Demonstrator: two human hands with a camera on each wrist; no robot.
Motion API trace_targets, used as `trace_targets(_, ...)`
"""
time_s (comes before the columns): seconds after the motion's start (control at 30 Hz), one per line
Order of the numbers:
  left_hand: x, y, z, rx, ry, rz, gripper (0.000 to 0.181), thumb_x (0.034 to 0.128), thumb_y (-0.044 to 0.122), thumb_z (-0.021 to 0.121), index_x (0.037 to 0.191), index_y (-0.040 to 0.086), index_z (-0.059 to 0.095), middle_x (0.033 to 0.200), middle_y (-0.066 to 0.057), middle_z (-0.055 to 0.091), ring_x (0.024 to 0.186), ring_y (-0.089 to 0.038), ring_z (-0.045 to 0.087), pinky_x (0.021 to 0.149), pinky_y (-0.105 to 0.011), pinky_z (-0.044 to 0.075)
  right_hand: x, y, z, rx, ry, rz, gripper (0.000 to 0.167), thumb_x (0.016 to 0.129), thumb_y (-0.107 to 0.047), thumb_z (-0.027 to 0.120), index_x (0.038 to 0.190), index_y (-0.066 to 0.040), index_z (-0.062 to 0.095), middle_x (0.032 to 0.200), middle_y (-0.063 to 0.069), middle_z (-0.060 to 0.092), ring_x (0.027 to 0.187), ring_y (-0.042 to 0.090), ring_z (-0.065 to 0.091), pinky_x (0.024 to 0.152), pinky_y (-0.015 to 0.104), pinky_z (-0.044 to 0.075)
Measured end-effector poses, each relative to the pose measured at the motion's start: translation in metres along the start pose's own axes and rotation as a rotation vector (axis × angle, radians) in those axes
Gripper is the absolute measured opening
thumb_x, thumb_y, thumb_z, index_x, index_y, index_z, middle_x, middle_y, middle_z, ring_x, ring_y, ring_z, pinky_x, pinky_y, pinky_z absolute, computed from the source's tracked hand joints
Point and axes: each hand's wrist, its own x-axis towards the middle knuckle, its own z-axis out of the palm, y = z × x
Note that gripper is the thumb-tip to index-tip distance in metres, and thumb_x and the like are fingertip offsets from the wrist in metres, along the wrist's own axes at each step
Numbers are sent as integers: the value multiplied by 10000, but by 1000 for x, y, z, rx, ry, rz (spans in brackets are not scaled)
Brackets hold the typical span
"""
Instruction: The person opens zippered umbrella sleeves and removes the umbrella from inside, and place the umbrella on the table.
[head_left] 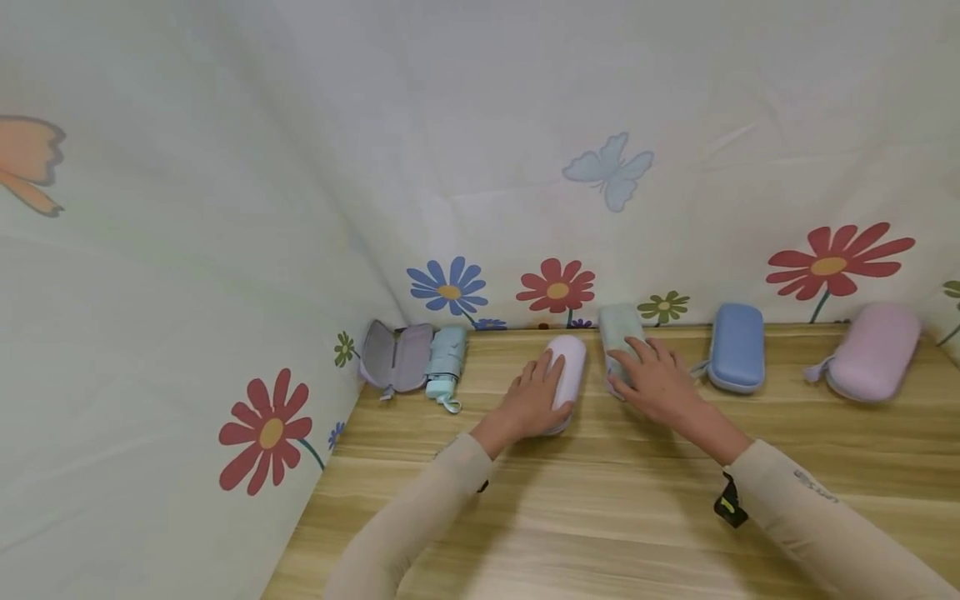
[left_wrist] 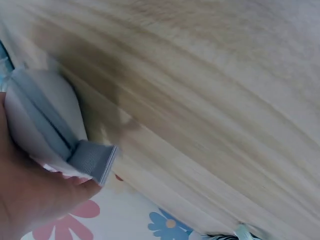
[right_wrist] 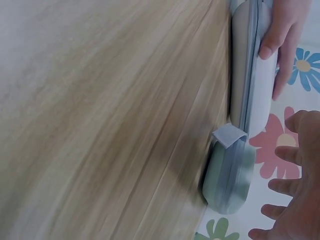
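My left hand (head_left: 528,402) grips a pale lavender zip case (head_left: 572,365) that sits on the wooden table. In the left wrist view, the grey zip band and ribbed pull tab of this case (left_wrist: 47,105) show beside my thumb. To the right lies a pale green zip case (head_left: 619,321), partly covered in the head view by my right hand (head_left: 660,383). From the right wrist view, that hand (right_wrist: 295,200) has spread fingers and hovers apart from the green case (right_wrist: 227,175).
Left on the table stand an opened grey-lavender case (head_left: 412,358) and a folded light-blue umbrella (head_left: 447,358). A blue zip case (head_left: 737,346) and a pink one (head_left: 877,354) lie to the right. Flower-printed cloth (head_left: 480,208) walls the back and left.
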Motion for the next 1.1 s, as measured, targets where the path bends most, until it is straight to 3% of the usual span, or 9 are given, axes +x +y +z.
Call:
trace_targets(0.17,1,6,6,76,49,65,850,1024,511,458,1620,0,130,1691,-164,125,1547,-311,173,1205,-437,279,1,-2,1,-8,1,10,505,1034,-405,546,1464,-139,542,1541,229,413,1392,537,339,1035,742,311)
trace_targets(0.4,0,10,6,12,83,51,820,1040,433,461,1597,-66,124,1676,-239,97,1547,-345,161,1222,-415,238,2,-1,1,-4,16,10,517,1027,-415,551,1462,-137,543,1537,237,413,1388,535,342,1028,744,317)
trace_targets(0.57,3,12,13,-112,144,-7,780,1056,369,440,1562,-139,132,1641,-325,105,1539,-391,151,1231,-411,204,2,0,0,-2,1,22,527,1024,-420,555,1470,-141,536,1541,239,407,1391,536,336,1031,745,308)
trace_targets(0.73,9,22,17,-275,211,-84,762,1041,296,472,1533,-187,146,1609,-378,122,1513,-457,172,1220,-463,225,1,-2,1,-9,1,17,512,1030,-410,552,1459,-130,543,1534,238,420,1380,547,356,1018,752,309)
trace_targets(0.9,17,35,18,-434,205,-180,796,1048,299,479,1555,-161,72,1634,-346,30,1527,-450,99,1222,-483,208,0,-5,3,-14,11,4,491,1034,-387,556,1452,-130,548,1526,234,431,1372,543,368,1001,754,320)
trace_targets(1.1,21,36,18,-480,177,-251,1015,961,402,647,1583,-103,24,1660,-289,-27,1542,-406,56,1224,-457,211,1,-8,3,-4,20,-3,491,1032,-385,563,1453,-131,550,1516,242,438,1362,551,378,999,752,323)
